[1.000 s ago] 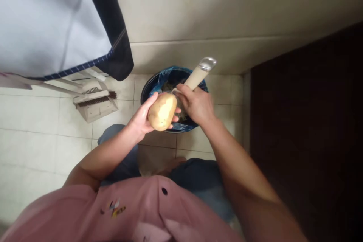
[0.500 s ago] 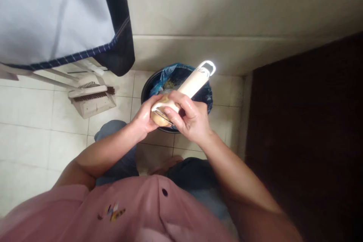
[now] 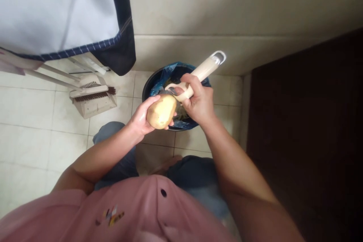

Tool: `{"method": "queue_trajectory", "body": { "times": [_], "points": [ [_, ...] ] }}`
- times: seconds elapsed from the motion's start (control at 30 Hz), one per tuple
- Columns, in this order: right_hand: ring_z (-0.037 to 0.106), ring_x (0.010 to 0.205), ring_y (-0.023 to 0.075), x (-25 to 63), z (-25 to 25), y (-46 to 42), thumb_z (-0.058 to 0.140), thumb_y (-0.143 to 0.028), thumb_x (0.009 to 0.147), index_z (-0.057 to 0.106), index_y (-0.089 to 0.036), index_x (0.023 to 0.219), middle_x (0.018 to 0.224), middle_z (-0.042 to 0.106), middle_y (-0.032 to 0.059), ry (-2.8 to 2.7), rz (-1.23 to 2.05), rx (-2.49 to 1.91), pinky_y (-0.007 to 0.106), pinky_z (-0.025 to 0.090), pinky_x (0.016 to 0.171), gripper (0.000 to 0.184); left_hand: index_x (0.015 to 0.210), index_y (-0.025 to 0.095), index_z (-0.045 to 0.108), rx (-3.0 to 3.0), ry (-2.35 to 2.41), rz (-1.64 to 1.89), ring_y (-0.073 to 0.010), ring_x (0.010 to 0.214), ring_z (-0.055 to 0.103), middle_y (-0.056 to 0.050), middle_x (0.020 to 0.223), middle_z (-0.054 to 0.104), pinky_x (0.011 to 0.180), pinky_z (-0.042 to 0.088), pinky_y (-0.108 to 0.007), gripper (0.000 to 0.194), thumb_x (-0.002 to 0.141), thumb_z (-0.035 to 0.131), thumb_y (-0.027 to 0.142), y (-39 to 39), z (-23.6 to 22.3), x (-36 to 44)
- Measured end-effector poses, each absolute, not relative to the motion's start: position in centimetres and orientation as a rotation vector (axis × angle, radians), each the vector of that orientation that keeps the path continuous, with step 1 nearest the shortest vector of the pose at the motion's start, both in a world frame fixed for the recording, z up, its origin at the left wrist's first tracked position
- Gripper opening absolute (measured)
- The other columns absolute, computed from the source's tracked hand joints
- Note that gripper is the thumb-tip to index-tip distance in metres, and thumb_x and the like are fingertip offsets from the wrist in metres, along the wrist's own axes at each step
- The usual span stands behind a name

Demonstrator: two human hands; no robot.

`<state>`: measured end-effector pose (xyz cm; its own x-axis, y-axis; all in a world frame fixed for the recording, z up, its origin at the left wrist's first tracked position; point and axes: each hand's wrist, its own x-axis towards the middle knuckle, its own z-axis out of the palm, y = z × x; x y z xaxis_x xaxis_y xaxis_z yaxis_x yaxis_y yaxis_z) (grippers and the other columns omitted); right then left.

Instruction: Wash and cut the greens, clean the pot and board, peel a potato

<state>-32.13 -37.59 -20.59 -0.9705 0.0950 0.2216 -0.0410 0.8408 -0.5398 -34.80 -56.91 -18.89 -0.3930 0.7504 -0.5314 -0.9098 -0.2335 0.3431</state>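
Cupped in my left hand (image 3: 141, 117) is a pale yellow potato (image 3: 161, 112), with most of its visible surface peeled. My right hand (image 3: 200, 98) is closed round the cream handle of a vegetable peeler (image 3: 206, 69). The peeler's head lies just up and right of the potato; whether the two touch I cannot tell. Below both hands stands a dark round bin (image 3: 145, 92) lined with a blue plastic bag (image 3: 167, 71). Scraps lie inside it, partly hidden by my hands.
A broom (image 3: 90, 93) and a dustpan (image 3: 98, 107) stand on the tiled floor (image 3: 28, 109) to the left. Dark-edged white fabric (image 3: 85, 15) hangs at upper left. A wall (image 3: 227, 15) rises behind the bin, and a dark surface (image 3: 300, 132) fills the right side.
The peeler has moved off the potato, up and to the right, with my right hand. More of the potato now shows in my left hand, which has barely moved.
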Motion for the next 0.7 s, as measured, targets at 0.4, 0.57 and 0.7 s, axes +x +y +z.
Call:
{"method": "queue_trajectory", "body": {
  "times": [0.4,0.57,0.7],
  "points": [
    [0.061,0.062,0.016,-29.5,-16.5,-37.6,0.055,-0.048,0.102,0.066,-0.023,0.116,0.083,0.071,0.0034,-2.51,0.961,0.02,0.028,0.048,0.059,0.031,0.121,0.014,0.066,-0.637,0.809,1.904,-0.0226,0.066,0.074,-0.008,0.082,0.075,0.062,0.063,-0.036,0.036,0.099,0.053,0.041,-55.2,-18.4,-35.0],
    [0.057,0.056,0.011,-28.7,-16.5,-39.7,0.063,-0.047,0.1,0.069,-0.023,0.112,0.084,0.071,0.0011,-2.443,1.162,0.479,0.024,0.045,0.055,0.027,0.095,0.012,0.066,-0.613,0.778,1.934,-0.0143,0.056,0.068,-0.003,0.066,0.068,0.055,0.056,-0.021,0.029,0.101,0.051,0.036,-54.2,-18.5,-34.8],
    [0.054,0.056,0.0103,-29.0,-17.2,-39.5,0.06,-0.05,0.102,0.07,-0.022,0.115,0.08,0.069,0.0004,-2.539,1.157,0.458,0.023,0.043,0.054,0.033,0.098,0.013,0.066,-0.527,0.818,1.925,-0.0158,0.052,0.066,-0.003,0.065,0.067,0.048,0.054,-0.023,0.029,0.1,0.05,0.037,-54.1,-18.5,-34.7]
  ]
}}
